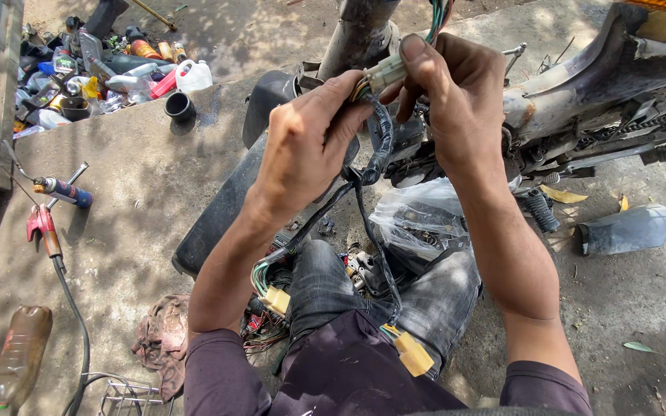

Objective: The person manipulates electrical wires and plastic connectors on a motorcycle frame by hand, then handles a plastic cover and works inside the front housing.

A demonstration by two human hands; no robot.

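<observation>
Both hands (379, 131) pinch white plastic connector (385, 73), taped harness (375, 150).

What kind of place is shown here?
Probably an outdoor motorcycle repair spot: a stripped motorcycle, scattered cans and bottles on bare concrete ground, and a wiring harness held in both hands.

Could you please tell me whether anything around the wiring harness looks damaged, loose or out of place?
The wiring harness, held by the left hand and right hand, hangs loose across the lap, with two yellowish connectors unplugged. A black seat lies off the motorcycle on the ground, and a plastic bottle lies tipped over.
</observation>
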